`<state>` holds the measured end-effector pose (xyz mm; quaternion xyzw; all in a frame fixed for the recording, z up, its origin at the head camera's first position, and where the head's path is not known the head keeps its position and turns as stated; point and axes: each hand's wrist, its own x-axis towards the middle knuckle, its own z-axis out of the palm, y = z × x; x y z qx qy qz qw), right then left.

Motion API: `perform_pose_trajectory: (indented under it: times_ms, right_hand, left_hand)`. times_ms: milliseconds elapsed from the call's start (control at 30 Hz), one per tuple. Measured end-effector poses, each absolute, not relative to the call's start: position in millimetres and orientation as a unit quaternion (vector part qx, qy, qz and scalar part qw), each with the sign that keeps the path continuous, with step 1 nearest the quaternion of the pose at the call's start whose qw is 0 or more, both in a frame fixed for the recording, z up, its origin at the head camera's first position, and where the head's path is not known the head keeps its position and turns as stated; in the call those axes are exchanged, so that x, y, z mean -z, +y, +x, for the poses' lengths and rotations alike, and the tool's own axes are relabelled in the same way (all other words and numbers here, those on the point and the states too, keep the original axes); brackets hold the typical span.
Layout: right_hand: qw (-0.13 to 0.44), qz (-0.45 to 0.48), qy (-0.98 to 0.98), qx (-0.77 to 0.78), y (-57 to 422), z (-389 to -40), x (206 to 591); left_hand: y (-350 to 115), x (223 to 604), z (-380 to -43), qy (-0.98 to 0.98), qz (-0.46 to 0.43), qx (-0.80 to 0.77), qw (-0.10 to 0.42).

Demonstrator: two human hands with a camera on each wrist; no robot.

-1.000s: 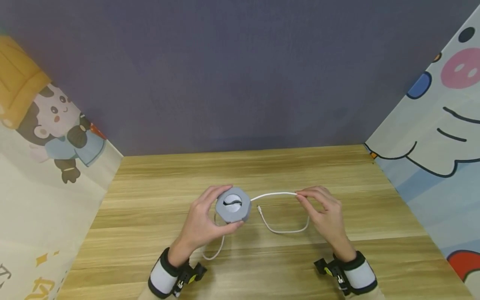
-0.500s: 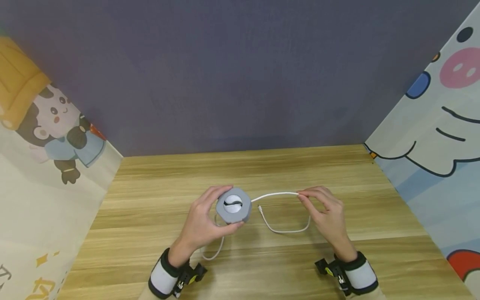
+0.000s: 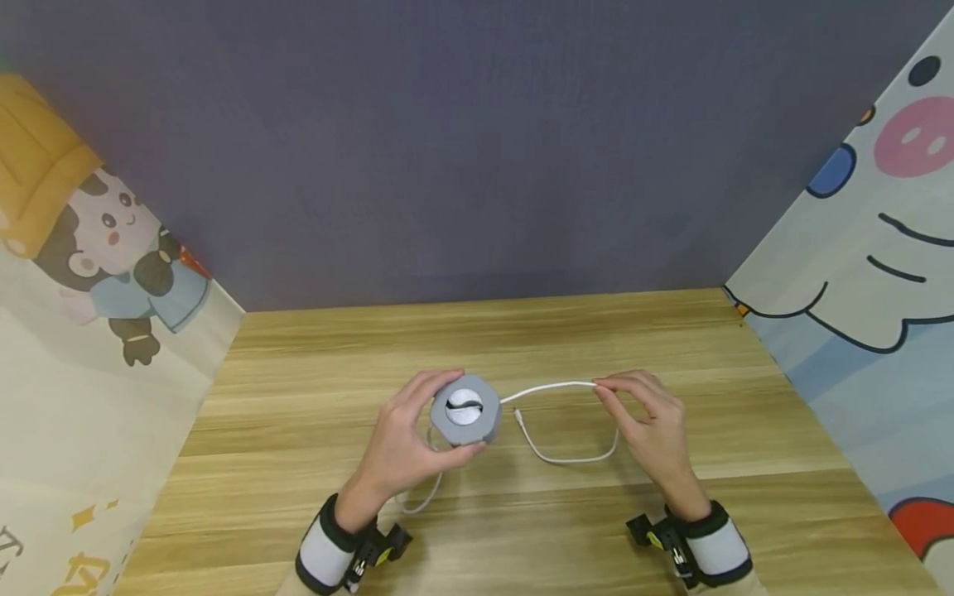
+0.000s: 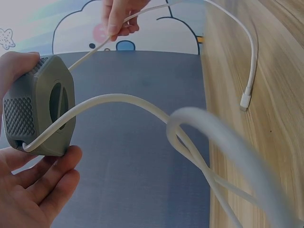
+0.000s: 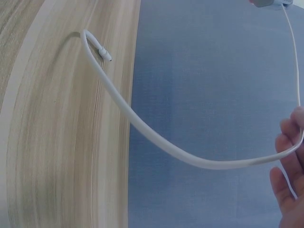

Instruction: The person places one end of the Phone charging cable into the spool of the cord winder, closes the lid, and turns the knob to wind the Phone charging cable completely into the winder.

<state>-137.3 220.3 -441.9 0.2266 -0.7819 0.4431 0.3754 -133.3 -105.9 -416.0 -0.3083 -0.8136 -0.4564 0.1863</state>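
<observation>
A grey, many-sided cable winder (image 3: 485,407) with a round two-part white centre is held above the table by my left hand (image 3: 402,439), thumb on the near edge and fingers on the far edge. White charging cable (image 3: 547,386) leaves its right side and runs to my right hand (image 3: 652,422), which pinches it between thumb and fingertips. Past that pinch the cable hangs down and curves back left, ending in a small connector (image 3: 518,416), also visible in the right wrist view. From the winder's other side, more cable (image 4: 118,98) comes out and loops below my left hand.
The wood-grain table (image 3: 551,538) lies under both hands. Behind it rises a dark grey-blue panel (image 3: 477,149). Cartoon-printed panels stand at the left (image 3: 82,397) and right (image 3: 842,273). A strapped camera sits on each wrist.
My right hand has shifted very slightly to the right with the cable pinched. The winder stays nearly still in my left hand, and the loop below it has drawn in a little.
</observation>
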Motion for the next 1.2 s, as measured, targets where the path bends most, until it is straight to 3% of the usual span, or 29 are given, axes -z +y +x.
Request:
perform_pose_trajectory:
  times_ms: [1200]
  right_hand:
    - [0.391, 0.215, -0.775, -0.448, 221.5, -137.4, 442.1]
  left_hand:
    - [-105.4, 416.9, -132.3, -0.81, -0.315, 0.459, 0.185]
